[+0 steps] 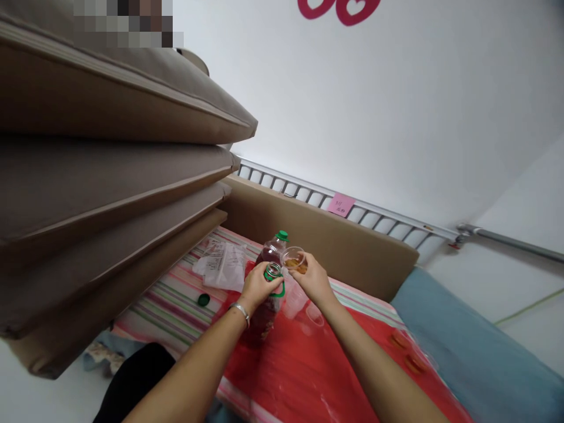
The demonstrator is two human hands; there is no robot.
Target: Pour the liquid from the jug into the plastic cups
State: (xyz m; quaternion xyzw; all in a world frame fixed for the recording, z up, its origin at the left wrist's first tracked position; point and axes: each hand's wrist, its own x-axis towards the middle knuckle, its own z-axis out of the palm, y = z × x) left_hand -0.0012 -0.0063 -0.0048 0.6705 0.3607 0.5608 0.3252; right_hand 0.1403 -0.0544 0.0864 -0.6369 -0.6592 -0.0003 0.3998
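My left hand (255, 288) is wrapped round the upper part of a large plastic bottle (263, 326), whose mouth is uncapped. The bottle holds dark liquid and has a green handle ring. In my right hand (315, 279) is a clear plastic cup (294, 258) with some amber liquid, tilted beside the bottle's mouth. Just behind stands a second bottle (272, 251) with its green cap on. A loose green cap (203, 299) lies on the striped cloth (171, 302) to the left. Clear plastic cups (295, 299) lie beneath my right hand.
A red plastic sheet (335, 358) covers part of the cloth; amber-coloured round items (415, 364) sit at its right. A clear plastic bag (225, 267) lies left. Thick brown stacked cushions (110, 194) rise at left. Behind are a brown panel (317, 235) and metal railing (374, 214).
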